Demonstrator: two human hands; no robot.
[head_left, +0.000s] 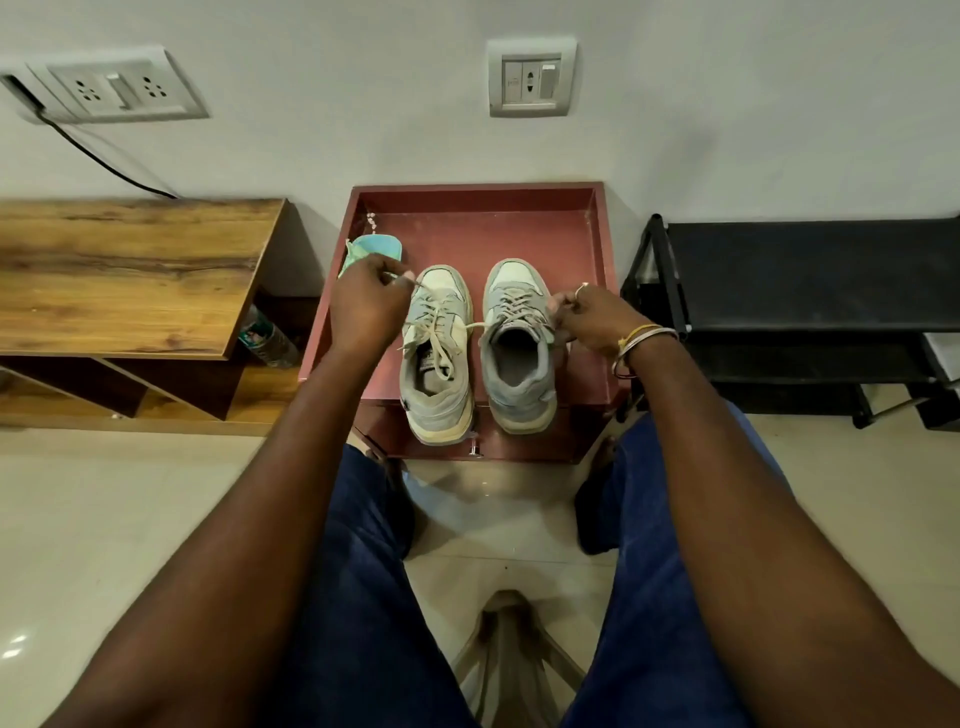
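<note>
Two grey and cream sneakers stand side by side, toes toward the wall, on a maroon cabinet top (597, 249). The left sneaker (439, 364) has loose laces. My left hand (366, 306) pinches one lace end (415, 283) pulled out to the left of that shoe. Another lace end (475, 327) runs across toward the right sneaker (519, 358). My right hand (592, 317), with a ring and bangles, pinches a lace at the right sneaker's right side.
A light blue-green cloth (371, 249) lies behind my left hand on the cabinet. A wooden table (130, 270) stands to the left with a plastic bottle (265, 338) beside it. A black rack (805, 291) stands to the right. Wall sockets (531, 78) are above.
</note>
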